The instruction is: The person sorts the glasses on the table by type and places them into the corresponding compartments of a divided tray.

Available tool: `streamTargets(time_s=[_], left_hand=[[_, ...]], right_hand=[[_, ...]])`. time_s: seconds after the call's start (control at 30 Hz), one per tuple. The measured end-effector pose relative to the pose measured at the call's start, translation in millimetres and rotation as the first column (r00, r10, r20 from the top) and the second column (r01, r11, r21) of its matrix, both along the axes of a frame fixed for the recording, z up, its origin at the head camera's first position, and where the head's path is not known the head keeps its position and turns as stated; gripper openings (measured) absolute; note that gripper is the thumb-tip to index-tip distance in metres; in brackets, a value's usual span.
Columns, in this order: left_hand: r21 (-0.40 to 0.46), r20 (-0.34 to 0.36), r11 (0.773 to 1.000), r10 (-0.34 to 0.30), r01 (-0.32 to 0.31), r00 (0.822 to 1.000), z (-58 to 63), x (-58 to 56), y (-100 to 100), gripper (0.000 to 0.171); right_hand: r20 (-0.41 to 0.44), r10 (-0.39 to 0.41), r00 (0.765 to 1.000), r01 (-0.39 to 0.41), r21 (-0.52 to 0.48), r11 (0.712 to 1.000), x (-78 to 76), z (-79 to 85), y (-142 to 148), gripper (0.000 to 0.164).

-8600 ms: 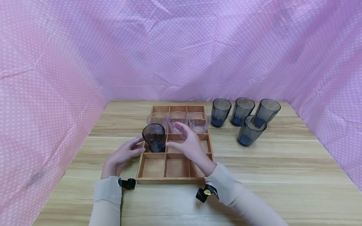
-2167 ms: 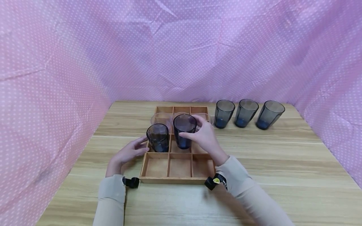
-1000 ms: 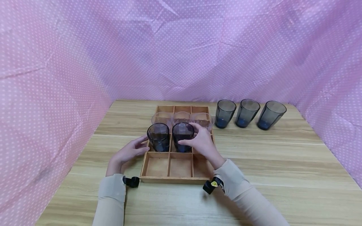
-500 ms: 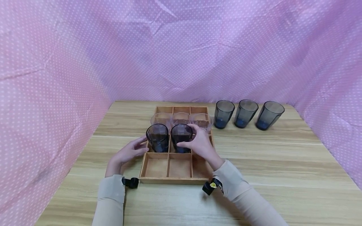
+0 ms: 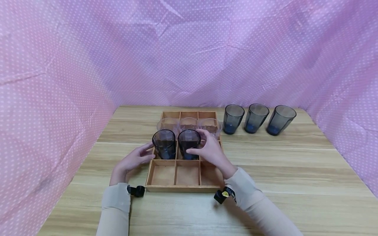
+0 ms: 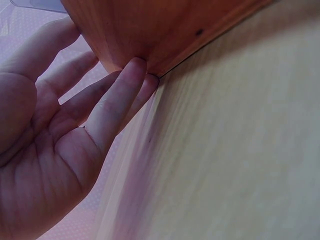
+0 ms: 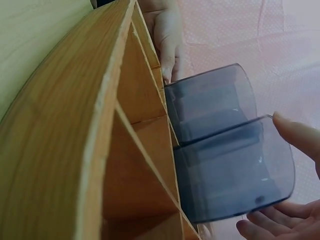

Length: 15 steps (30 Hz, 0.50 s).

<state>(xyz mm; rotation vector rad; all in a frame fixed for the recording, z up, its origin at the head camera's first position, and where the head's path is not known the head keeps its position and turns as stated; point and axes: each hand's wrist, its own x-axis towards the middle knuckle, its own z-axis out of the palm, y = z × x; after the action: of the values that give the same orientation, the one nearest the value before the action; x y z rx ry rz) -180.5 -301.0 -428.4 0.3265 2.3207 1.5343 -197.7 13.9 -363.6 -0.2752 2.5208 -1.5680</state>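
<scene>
A smoky grey drinking glass (image 5: 189,144) stands upright in a middle compartment of the wooden divided tray (image 5: 177,189). My right hand (image 5: 211,150) holds it from the right, thumb on the near side and fingers behind; in the right wrist view the thumb meets its rim. Left of it another smoky glass (image 5: 164,144) stands in the neighbouring compartment. My left hand (image 5: 134,159) rests against the tray's left side beside that glass; in the left wrist view its fingertips (image 6: 134,70) touch the wooden wall. Three clear glasses (image 5: 168,124) stand in a row behind, partly hidden.
Three more smoky glasses, a left one (image 5: 233,119), a middle one (image 5: 256,118) and a right one (image 5: 281,120), stand on the wooden table (image 5: 280,183) right of the tray. A pink dotted cloth (image 5: 189,59) hangs around the table.
Earlier the right hand was by the left smoky glass. It then brought over the nearest glass from the right group and lowered it into the middle compartment. The left hand stays by the tray.
</scene>
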Motion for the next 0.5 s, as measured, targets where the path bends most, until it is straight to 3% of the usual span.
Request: streamTargets(time_s=[0.23,0.5], left_hand=[[0.005,0.002,1.0,0.005,-0.005,1.0,-0.9,-0.4,1,0.07],[0.0,0.007,1.0,0.011,-0.011,1.0,-1.5,0.0,1,0.071]], right_hand=[[-0.043,0.072,0.996,-0.079,-0.193,0.978,-5.6,-0.8,18,0.074],[-0.073,0.053,0.996,-0.065,-0.178,0.982,-11.1,2.2,42,0.073]])
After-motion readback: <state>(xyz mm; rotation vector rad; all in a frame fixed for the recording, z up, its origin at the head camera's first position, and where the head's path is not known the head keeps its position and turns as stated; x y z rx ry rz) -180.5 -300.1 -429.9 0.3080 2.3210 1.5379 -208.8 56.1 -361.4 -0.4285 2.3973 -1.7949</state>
